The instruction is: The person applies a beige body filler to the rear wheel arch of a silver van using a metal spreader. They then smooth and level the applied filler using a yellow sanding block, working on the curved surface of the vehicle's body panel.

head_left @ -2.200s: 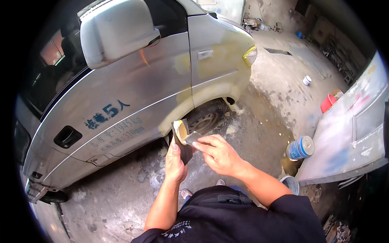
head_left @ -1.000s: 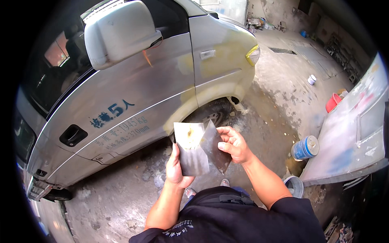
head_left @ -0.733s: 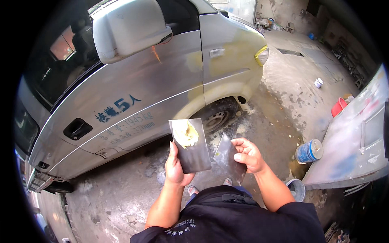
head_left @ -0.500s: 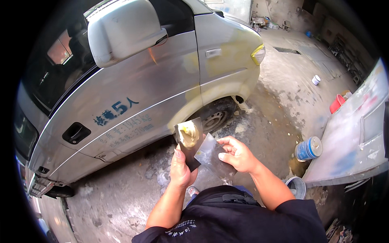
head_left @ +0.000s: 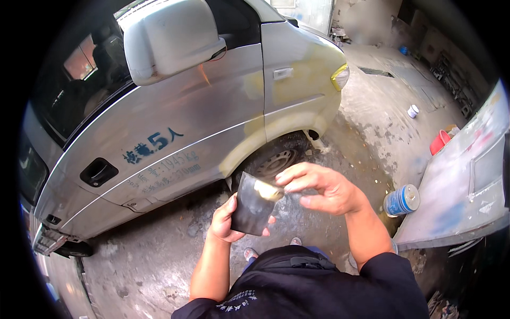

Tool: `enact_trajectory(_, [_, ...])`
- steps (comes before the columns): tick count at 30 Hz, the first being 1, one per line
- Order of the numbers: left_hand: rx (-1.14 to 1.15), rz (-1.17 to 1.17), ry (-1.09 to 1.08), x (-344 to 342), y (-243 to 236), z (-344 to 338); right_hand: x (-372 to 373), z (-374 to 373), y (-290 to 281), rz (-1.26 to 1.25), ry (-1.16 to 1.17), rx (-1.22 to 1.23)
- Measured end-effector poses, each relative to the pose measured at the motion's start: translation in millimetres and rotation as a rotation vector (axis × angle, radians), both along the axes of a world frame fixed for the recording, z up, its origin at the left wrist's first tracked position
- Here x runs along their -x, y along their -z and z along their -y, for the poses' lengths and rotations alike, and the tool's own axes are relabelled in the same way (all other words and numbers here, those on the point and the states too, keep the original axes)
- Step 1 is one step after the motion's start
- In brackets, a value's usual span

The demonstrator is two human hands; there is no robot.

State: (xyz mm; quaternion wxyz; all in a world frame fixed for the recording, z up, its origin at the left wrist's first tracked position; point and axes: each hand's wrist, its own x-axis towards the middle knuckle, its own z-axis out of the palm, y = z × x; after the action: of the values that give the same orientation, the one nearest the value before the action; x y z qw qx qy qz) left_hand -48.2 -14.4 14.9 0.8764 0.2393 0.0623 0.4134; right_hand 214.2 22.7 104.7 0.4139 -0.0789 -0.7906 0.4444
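Note:
My left hand (head_left: 223, 219) grips a dark flat putty board (head_left: 252, 210), its fingers behind and its thumb along the left edge. A lump of cream-coloured putty (head_left: 264, 190) lies at the board's upper right. Beside that lump, my right hand (head_left: 333, 190) is closed, its fingertips pinched together at the putty. The thin putty scraper in it is turned nearly edge-on and mostly hidden. Beyond both hands stands a silver van (head_left: 212, 101), with yellowish filler patches on its front fender (head_left: 297, 90) and around the wheel arch.
The van's side mirror (head_left: 170, 42) juts out at upper left, and its front wheel (head_left: 279, 159) is just past my hands. A blue-banded bucket (head_left: 402, 200) and a red basin (head_left: 440, 141) stand by a paint-smeared panel (head_left: 462, 175) at right. A small white tub (head_left: 413, 111) sits farther off.
The putty board has tilted and come lower, its dark face now toward me. My right hand has moved up and right, turning the scraper from flat to nearly edge-on beside the putty.

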Motion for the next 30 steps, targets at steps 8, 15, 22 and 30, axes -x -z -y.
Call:
enact_trajectory(8, [0.031,-0.003,-0.135,-20.9,8.1,2.0,-2.8,-21.9,29.1,0.484,0.509,-0.282])
enact_trajectory(15, [-0.192,-0.426,-0.620,-40.7,14.4,-11.0,50.7,15.5,56.2,0.370,0.706,-0.364])
enact_trajectory(22, [-0.379,-0.539,-0.795,-44.0,11.3,-19.5,51.0,7.1,42.7,0.310,0.661,-0.316])
enact_trajectory(30, [-0.017,0.094,0.082,-8.1,1.9,-15.2,13.1,-4.5,6.1,0.214,0.383,-0.450])
